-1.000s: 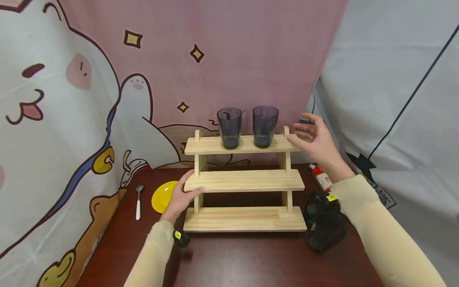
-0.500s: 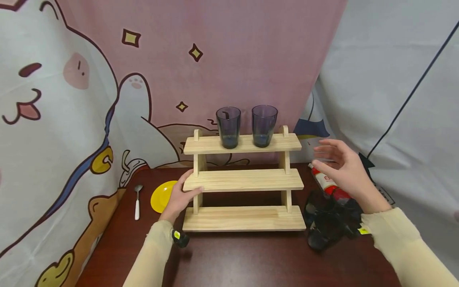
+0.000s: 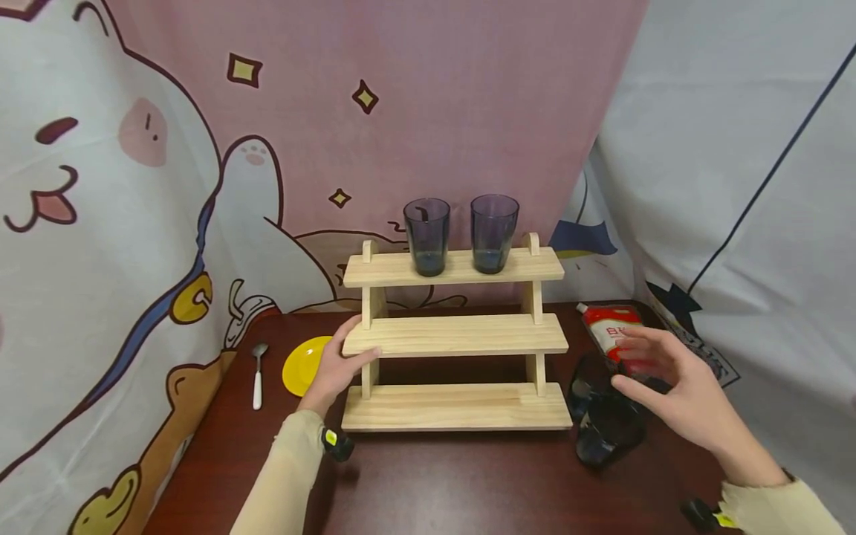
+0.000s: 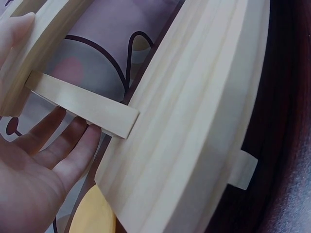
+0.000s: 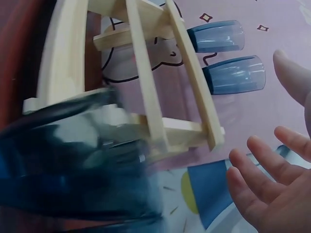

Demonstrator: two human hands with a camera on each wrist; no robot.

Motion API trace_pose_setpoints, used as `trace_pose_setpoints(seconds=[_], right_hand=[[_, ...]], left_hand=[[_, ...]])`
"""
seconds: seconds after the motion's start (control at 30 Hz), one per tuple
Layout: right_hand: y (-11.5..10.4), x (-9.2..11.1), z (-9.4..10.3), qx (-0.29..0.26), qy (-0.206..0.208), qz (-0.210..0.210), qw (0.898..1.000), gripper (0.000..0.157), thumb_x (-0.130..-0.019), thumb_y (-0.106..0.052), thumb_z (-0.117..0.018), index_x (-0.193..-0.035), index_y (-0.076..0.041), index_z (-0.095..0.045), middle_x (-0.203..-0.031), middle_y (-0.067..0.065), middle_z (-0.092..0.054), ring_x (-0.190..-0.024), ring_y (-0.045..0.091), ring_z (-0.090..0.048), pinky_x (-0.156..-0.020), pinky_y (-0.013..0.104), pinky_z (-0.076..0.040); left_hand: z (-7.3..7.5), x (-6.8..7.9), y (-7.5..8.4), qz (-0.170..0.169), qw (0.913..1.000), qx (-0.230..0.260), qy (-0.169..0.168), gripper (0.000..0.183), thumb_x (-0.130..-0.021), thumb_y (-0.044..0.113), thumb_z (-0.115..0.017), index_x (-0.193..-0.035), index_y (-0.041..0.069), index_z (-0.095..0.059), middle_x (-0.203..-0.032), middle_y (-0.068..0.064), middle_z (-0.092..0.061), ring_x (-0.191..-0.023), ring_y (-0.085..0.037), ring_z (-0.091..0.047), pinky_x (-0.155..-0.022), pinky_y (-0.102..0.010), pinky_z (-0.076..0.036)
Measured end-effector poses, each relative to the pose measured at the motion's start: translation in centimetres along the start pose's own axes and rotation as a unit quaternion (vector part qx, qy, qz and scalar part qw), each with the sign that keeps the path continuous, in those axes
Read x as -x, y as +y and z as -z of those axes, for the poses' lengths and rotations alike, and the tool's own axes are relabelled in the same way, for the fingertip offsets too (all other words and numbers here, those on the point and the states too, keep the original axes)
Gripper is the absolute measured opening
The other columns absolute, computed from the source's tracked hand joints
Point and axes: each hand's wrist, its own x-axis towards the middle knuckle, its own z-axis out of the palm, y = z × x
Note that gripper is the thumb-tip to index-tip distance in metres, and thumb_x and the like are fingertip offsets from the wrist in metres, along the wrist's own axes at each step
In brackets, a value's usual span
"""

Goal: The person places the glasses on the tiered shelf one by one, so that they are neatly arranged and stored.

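Note:
A three-tier wooden shelf (image 3: 455, 336) stands on the table. My left hand (image 3: 334, 369) grips its left end at the middle tier, thumb over the board and fingers against the wooden upright (image 4: 87, 104). Two purple-blue tinted glasses, a left one (image 3: 428, 236) and a right one (image 3: 493, 234), stand upright on the top tier. My right hand (image 3: 678, 394) holds nothing; its fingers are spread and loosely bent just above and beside the dark drinking glasses (image 3: 605, 435) grouped right of the shelf. A near glass (image 5: 73, 160) looms large and blurred in the right wrist view.
A red and white pouch (image 3: 605, 331) with a cap lies behind the dark glasses. Left of the shelf are a yellow plate (image 3: 304, 368) and a spoon (image 3: 258, 379) with a white handle. Printed cloth (image 3: 468, 111) hangs close behind the table (image 3: 455, 483).
My right hand has moved from the top tier's right end, right and downward, to the dark glasses. My left hand keeps its grip on the shelf; both top glasses stay in place.

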Motion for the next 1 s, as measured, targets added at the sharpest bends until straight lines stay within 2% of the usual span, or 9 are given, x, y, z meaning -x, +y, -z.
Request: trace_pose_setpoints(seconds=[0.1,0.23,0.33,0.53,0.8,1.0], right_hand=[[0.5,1.6,-0.1,0.006,-0.002,-0.004,1.0,0.072,-0.082,-0.006,-0.091,-0.145,-0.014,-0.056,-0.122,-0.009,-0.067,-0.107,-0.009,-0.061,-0.085,0.007,-0.048],[1.1,3.5,-0.2,-0.004,0.0,-0.009,1.0,0.072,-0.08,-0.003,-0.091,-0.143,-0.012,-0.057,-0.122,-0.01,-0.068,-0.108,-0.008,-0.061,-0.084,0.008,-0.049],[1.5,4.6,-0.3,-0.009,-0.001,-0.015,1.0,0.071,-0.079,-0.002,-0.091,-0.141,-0.013,-0.058,-0.122,-0.008,-0.069,-0.108,-0.007,-0.062,-0.083,0.008,-0.05],[2.3,6.3,-1.1,0.027,-0.011,-0.028,0.999,0.071,-0.08,-0.013,-0.094,-0.141,-0.013,-0.059,-0.123,0.005,-0.068,-0.107,-0.011,-0.059,-0.082,0.007,-0.049],[2.6,7.2,-1.7,0.059,0.001,-0.041,0.997,0.073,-0.075,-0.022,-0.098,-0.137,-0.011,-0.061,-0.126,0.007,-0.067,-0.108,-0.018,-0.051,-0.079,0.004,-0.046],[3.2,7.6,-2.2,0.068,-0.016,-0.069,0.995,0.078,-0.077,-0.03,-0.096,-0.142,-0.009,-0.057,-0.133,0.013,-0.063,-0.109,-0.023,-0.044,-0.079,0.002,-0.043]], left_hand=[[0.0,0.0,0.0,-0.01,1.0,0.002,0.0,0.079,-0.09,0.022,-0.086,-0.156,0.038,-0.047,-0.152,-0.011,-0.054,-0.113,-0.03,-0.065,-0.094,-0.041,-0.057],[0.0,0.1,0.3,-0.004,1.0,0.0,-0.003,0.08,-0.091,0.02,-0.086,-0.157,0.036,-0.046,-0.153,-0.012,-0.053,-0.112,-0.028,-0.065,-0.093,-0.039,-0.056],[0.0,0.4,1.1,0.008,0.9999,0.009,-0.009,0.081,-0.091,0.017,-0.085,-0.159,0.032,-0.044,-0.154,-0.015,-0.052,-0.112,-0.028,-0.065,-0.093,-0.038,-0.056],[0.0,1.2,3.0,0.012,0.9998,0.007,-0.012,0.081,-0.09,0.016,-0.085,-0.16,0.025,-0.044,-0.154,-0.017,-0.05,-0.112,-0.028,-0.065,-0.094,-0.038,-0.056],[-0.2,0.1,0.5,0.005,1.0,0.007,-0.004,0.079,-0.092,0.02,-0.084,-0.158,0.036,-0.045,-0.152,-0.013,-0.054,-0.112,-0.028,-0.065,-0.094,-0.039,-0.056],[-0.1,0.3,0.4,0.0,1.0,0.009,-0.002,0.078,-0.092,0.02,-0.085,-0.157,0.036,-0.045,-0.152,-0.012,-0.053,-0.113,-0.029,-0.065,-0.095,-0.041,-0.056]])
